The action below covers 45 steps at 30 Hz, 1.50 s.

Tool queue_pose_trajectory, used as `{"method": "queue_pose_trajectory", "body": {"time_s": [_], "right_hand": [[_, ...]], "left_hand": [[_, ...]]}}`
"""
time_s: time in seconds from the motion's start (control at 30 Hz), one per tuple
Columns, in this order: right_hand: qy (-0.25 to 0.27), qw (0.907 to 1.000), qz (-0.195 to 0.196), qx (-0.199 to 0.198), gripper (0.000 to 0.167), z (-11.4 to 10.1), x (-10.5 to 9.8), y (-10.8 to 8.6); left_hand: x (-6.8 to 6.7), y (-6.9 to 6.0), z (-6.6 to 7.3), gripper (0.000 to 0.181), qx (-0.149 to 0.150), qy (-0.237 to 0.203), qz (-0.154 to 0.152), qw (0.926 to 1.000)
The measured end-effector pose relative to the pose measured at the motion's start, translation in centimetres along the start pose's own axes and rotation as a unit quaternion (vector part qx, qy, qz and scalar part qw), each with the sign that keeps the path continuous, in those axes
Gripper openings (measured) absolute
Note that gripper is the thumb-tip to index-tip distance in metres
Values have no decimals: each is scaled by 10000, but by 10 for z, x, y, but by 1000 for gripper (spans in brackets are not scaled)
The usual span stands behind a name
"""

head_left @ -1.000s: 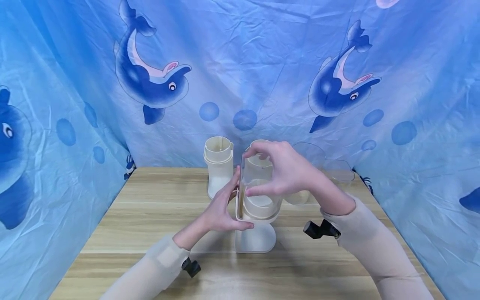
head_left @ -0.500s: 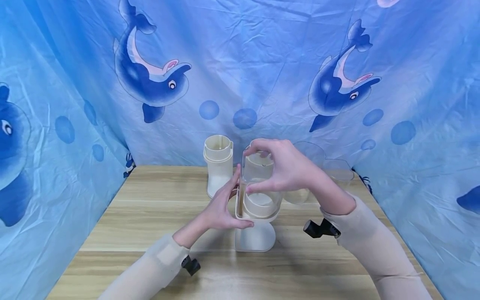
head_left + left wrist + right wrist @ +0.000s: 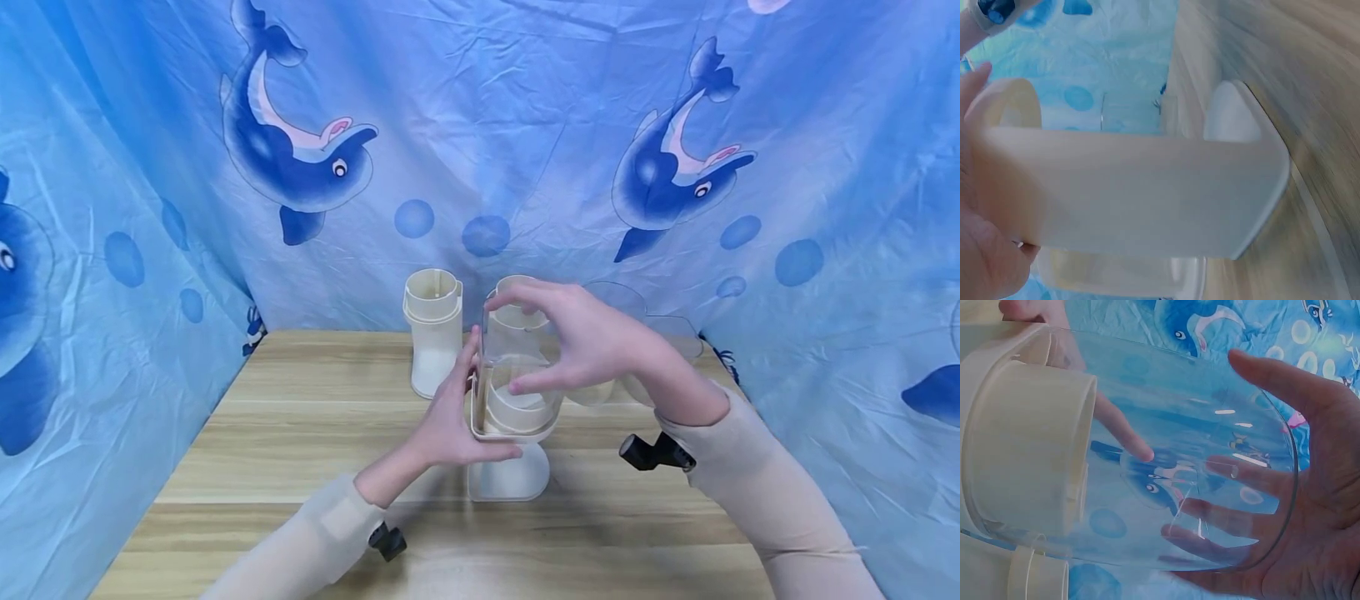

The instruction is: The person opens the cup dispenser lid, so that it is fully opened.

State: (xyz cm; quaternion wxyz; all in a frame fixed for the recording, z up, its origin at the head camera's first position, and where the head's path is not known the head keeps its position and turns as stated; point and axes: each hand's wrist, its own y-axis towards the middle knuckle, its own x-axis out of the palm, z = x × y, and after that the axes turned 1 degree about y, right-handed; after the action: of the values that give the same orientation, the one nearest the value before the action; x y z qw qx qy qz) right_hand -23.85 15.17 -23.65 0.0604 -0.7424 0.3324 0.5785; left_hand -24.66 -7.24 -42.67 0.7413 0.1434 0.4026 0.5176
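A cream plastic stand (image 3: 510,477) with a wide collar and a flat foot is upright near the middle of the table. A clear rounded container (image 3: 1147,412) sits in its collar around a cream inner ring (image 3: 1029,450). My left hand (image 3: 450,429) grips the stand's collar, thumb on the near side and fingers on the left. The stand's smooth back (image 3: 1135,194) fills the left wrist view. My right hand (image 3: 596,342) is spread around the container's upper part. In the right wrist view its thumb is apart from the clear wall, and several fingers show through it.
A second cream stand (image 3: 435,350) is upright at the back left. Another cream ring top (image 3: 517,290) shows behind the clear container. Clear containers (image 3: 617,292) stand at the back right, partly hidden by my right arm. A dolphin-print curtain (image 3: 540,125) surrounds the wooden table (image 3: 300,458).
My right thumb has moved off the clear container to the right, and the right wrist has shifted right. The left hand has shifted slightly and keeps its grip. The stand stays in place.
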Motion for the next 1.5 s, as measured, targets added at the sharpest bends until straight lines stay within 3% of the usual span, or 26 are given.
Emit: {"method": "queue_pose_trajectory", "body": {"time_s": [0.13, 0.3, 0.53, 0.73, 0.9, 1.07, 1.27, 1.37, 1.5], "right_hand": [[87, 9999, -51, 103, 76, 2, -2, -1], [90, 9998, 4, 164, 75, 2, -4, 3], [68, 9994, -15, 329, 75, 5, -7, 5], [-10, 9993, 49, 371, 78, -4, -5, 4], [-158, 9993, 86, 331, 78, -11, -5, 6], [-115, 9991, 127, 382, 79, -8, -7, 4], [-110, 9962, 647, 576, 79, -14, -35, -6], [-192, 9932, 934, 665, 77, -19, -57, -19], [-395, 9860, 1362, 876, 76, -21, -80, -43]], "left_hand": [[1, 4, 3, 158, -211, -57, -91, 9997], [-5, 7, 1, 159, -209, -73, -376, 9990], [-4, 8, 2, 160, -189, -62, -411, 9990], [-4, 10, 0, 159, -98, -177, -442, 9988], [-3, 9, -1, 156, -93, -335, -392, 9986], [-3, 4, 2, 150, -202, -442, -128, 9987], [-4, -1, 7, 146, -45, -178, 199, 9996], [-5, 2, 13, 131, 197, 196, 370, 9989], [-6, 10, 27, 109, 307, 720, 417, 9961]]}}
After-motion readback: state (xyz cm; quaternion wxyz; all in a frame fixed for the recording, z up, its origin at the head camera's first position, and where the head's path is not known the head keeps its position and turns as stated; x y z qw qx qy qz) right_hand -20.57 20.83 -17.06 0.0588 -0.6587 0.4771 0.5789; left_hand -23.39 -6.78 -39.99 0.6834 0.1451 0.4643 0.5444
